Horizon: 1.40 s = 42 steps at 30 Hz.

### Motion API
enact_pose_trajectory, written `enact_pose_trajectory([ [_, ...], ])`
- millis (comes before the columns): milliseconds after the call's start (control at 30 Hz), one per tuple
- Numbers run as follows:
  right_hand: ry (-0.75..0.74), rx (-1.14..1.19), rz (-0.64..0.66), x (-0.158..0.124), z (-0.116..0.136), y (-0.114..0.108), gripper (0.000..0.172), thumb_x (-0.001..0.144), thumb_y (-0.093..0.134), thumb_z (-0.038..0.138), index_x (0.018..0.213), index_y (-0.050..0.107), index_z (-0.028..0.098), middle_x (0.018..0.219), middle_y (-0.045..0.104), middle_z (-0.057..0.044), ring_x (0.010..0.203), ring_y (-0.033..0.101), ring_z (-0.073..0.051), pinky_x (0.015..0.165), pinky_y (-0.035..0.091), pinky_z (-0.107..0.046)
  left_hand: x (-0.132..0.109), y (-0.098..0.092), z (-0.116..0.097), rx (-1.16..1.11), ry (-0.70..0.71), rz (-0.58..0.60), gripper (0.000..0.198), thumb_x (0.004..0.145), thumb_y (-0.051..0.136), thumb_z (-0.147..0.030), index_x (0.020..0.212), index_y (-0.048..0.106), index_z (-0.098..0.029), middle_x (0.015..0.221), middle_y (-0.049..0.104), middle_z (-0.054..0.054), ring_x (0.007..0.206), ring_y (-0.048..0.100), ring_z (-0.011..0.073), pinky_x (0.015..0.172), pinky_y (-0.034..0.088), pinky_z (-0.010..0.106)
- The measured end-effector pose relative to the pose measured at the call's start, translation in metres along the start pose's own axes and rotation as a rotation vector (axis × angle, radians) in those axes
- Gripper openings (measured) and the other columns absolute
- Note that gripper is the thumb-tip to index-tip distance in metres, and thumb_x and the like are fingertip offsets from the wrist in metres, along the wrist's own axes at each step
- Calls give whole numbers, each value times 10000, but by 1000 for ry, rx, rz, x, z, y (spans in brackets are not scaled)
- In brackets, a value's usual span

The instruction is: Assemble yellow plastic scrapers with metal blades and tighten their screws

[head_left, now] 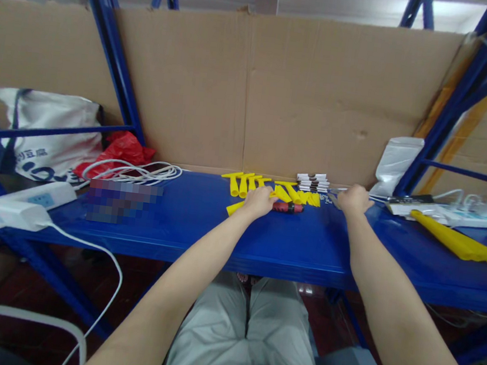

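Observation:
My left hand [260,202] is closed round a yellow piece [235,208], whose end sticks out to the left of the fingers. Just right of that hand lies a red and black tool [287,208]. Behind it are several yellow T-shaped pieces [243,186] and small yellow pieces [311,198]. A stack of white and black items [313,182] sits near the cardboard. Farther right, my right hand [355,200] is closed at the back of the blue table [287,259]; a thin greyish object shows at its left side, too small to identify.
White cables [138,171], a red bag [123,153] and a power strip [23,206] are on the left. At the right lie a long yellow roll [458,237] and another power strip [465,218]. Cardboard [184,86] stands behind, between blue posts.

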State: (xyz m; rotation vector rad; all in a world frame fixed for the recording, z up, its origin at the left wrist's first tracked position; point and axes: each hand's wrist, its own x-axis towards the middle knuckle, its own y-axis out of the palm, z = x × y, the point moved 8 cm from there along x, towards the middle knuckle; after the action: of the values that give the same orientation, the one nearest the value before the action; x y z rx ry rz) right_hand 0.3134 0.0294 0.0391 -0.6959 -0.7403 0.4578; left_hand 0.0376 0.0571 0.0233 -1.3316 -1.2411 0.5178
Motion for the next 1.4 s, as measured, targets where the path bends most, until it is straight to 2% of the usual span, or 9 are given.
enact_pose_trajectory([
  [67,-53,63,-95,0,8,-8,305,787,429,160,995,634,71,1041,609,-226,1041,532,-320,896,367,-516,0,0,1,-1,-1,-4,297,900,470,-341,1092,630,-180,1163,651,112,1133,572,243,925,435,348],
  [167,-130,154,-166,-4,21,-17,282,802,383,178,930,622,100,1028,601,-213,1028,516,-318,880,370,-514,0,0,0,-7,3,-6,292,894,481,-342,1088,632,-183,1157,653,114,1129,575,246,922,437,348],
  [400,-247,318,-133,-20,54,-25,160,804,408,213,801,560,161,940,605,-152,948,536,-259,856,395,-403,1,-2,1,-20,-6,-8,282,893,488,-341,1084,632,-192,1145,657,108,1125,575,239,935,432,345],
  [533,-349,489,12,-36,81,-16,98,773,472,214,682,506,196,778,608,-84,775,552,-191,753,426,-308,2,-1,2,-28,-14,-14,284,889,495,-347,1081,631,-189,1152,652,108,1119,576,241,928,440,349],
  [700,-484,605,363,-62,111,13,120,703,526,177,586,502,188,591,542,3,577,476,-120,571,380,-240,0,-5,1,-59,5,-48,279,901,475,-311,1092,633,-184,1162,648,104,1111,579,235,926,448,350],
  [900,-502,546,600,-78,111,32,127,664,565,197,542,554,161,496,488,33,484,398,-80,478,294,-219,-2,-9,1,-93,-5,-59,297,893,506,-271,1156,589,-162,1216,613,127,1138,566,229,952,432,341],
  [1033,-472,528,669,-81,109,34,125,640,575,192,520,553,161,454,460,43,458,369,-74,444,262,-218,-1,-8,0,-101,4,-64,327,886,521,-255,1203,562,-182,1239,602,115,1159,554,222,976,418,339],
  [1233,-436,548,705,-81,107,33,133,624,608,174,498,567,159,478,532,19,490,420,-86,464,319,-217,-2,-7,0,-103,22,-84,413,899,496,-251,1304,494,-172,1277,578,119,1186,532,225,984,414,332],
  [1400,-428,572,722,-81,106,34,147,644,619,171,502,581,162,472,544,21,486,434,-88,464,339,-212,-4,-8,-3,-65,53,-65,435,915,458,-241,1349,468,-232,1270,573,96,1189,517,224,969,419,337],
])
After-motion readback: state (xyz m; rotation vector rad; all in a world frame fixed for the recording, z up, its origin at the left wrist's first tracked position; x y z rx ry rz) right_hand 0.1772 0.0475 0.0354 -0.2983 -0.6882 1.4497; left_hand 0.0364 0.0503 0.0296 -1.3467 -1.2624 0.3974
